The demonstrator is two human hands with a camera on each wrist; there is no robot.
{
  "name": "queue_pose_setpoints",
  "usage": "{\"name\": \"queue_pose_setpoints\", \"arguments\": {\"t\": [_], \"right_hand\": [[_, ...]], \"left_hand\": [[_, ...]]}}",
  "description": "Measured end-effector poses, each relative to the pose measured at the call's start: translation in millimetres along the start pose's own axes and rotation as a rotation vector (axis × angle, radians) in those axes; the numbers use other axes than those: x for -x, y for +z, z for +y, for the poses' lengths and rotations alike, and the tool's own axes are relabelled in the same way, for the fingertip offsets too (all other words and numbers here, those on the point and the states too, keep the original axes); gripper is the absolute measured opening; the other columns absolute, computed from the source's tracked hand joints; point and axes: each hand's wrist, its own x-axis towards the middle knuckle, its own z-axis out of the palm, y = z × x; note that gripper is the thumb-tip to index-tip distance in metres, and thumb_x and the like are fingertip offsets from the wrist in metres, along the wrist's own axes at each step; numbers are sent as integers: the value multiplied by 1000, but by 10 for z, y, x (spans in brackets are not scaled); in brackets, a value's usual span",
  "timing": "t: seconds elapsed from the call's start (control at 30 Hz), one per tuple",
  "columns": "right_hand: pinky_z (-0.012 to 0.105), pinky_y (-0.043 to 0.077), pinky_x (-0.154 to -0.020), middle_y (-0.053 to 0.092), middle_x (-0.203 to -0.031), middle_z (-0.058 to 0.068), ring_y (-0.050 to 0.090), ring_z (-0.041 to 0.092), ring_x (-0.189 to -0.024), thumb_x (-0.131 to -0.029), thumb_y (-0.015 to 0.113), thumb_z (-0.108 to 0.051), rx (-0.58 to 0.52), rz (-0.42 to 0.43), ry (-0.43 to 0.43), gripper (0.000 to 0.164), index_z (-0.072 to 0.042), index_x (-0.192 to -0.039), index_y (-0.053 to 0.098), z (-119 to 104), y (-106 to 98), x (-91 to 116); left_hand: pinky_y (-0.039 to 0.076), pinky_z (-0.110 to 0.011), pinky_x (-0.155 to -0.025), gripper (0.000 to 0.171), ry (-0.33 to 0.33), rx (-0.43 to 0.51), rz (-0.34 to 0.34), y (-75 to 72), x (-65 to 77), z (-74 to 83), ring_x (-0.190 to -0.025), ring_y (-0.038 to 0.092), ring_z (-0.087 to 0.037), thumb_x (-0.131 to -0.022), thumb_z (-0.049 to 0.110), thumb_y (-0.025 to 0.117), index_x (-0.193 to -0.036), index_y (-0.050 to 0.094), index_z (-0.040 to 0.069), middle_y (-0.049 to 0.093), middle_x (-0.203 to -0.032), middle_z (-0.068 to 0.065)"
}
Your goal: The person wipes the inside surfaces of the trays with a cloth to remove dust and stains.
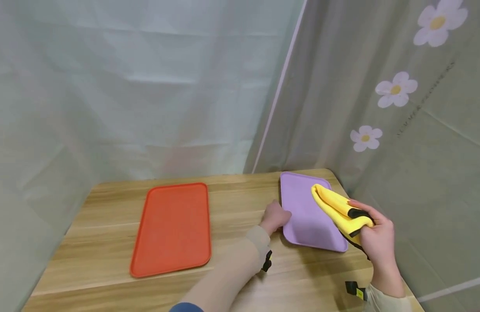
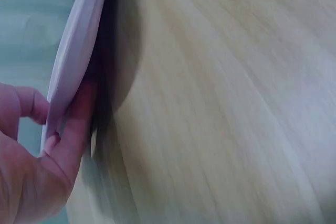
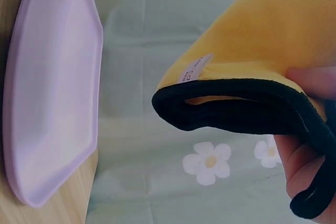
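A lilac tray [image 1: 304, 225] lies at the right end of the wooden table. My left hand [image 1: 276, 217] pinches its left edge; in the left wrist view the thumb lies over the rim and fingers [image 2: 73, 135] reach underneath. A dark shadow runs below the tray's edge there. Above the tray's right side, my right hand [image 1: 380, 238] grips a folded yellow cloth [image 1: 333, 206] with black trim. In the right wrist view, a small white label [image 3: 194, 69] shows beside the cloth's looped black edge.
An orange-red tray [image 1: 173, 229] lies flat on the left part of the wooden table [image 1: 240, 203]. Pale green curtains [image 1: 166, 86] hang close behind the table, and one with white flowers [image 1: 396, 90] hangs along its right side.
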Motion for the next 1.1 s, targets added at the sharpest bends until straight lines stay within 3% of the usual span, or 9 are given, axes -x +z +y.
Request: {"name": "queue_pose_setpoints", "arguments": {"t": [0.07,0.17,0.3,0.47,0.63,0.8,0.93,1.1], "right_hand": [[11,54,-81,78,-123,4,65,-2,-108,-89,51,21,2,3,-9,51,-5,-121,81,-18,8,-2],[11,55,-80,78,-122,-1,65,-1,-108,-89,51,22,-3,3,-14,50,-4,-121,80,-39,23,2],[12,55,-78,77,-121,-7,65,0,-107,-88,51,21,-2,-2,1,51,-4,-122,80,-55,42,26],[13,55,-76,77,-121,-4,65,2,-104,-87,51,22,18,-2,13,54,-6,-122,81,-68,58,58],[13,54,-73,75,-116,-12,66,3,-99,-88,54,19,46,6,8,51,-7,-123,81,-102,83,50],[15,56,-71,75,-119,-5,66,5,-98,-90,55,18,38,-12,-20,49,-7,-123,81,-144,144,34],[16,56,-69,74,-119,-4,66,6,-96,-89,54,19,44,-33,-27,50,-7,-123,81,-159,190,41],[16,56,-68,75,-121,-4,66,5,-95,-90,56,17,56,-70,-67,48,-8,-123,81,-200,266,10]], "left_hand": [[60,-36,-54,38,-29,131,-35,-64,15,-22,-74,67,-28,-87,5,68,-120,55,-10,61,-100,-20],[62,-39,-52,36,-63,256,-75,-159,38,-85,-73,69,-29,-87,1,63,-121,53,-9,58,-100,-19],[62,-40,-55,32,-75,269,-100,-277,83,-196,-75,70,-28,-94,6,59,-123,57,-8,61,-100,-15],[63,-41,-61,24,-42,271,-133,-423,148,-304,-78,70,-27,-101,9,57,-118,62,-7,65,-97,-14],[61,-36,-60,28,-35,397,-194,-583,167,-390,-73,68,-22,-97,6,57,-121,61,-7,66,-96,-13],[61,-32,-59,42,8,561,-279,-802,219,-525,-72,66,-18,-88,-2,55,-129,55,-9,67,-98,-12],[63,-33,-66,55,41,649,-338,-1042,373,-677,-79,67,-18,-86,-5,56,-140,46,-10,66,-106,-12],[61,-29,-65,60,76,715,-351,-1365,578,-857,-80,67,-15,-86,-3,57,-142,37,-8,64,-104,-10]]}}
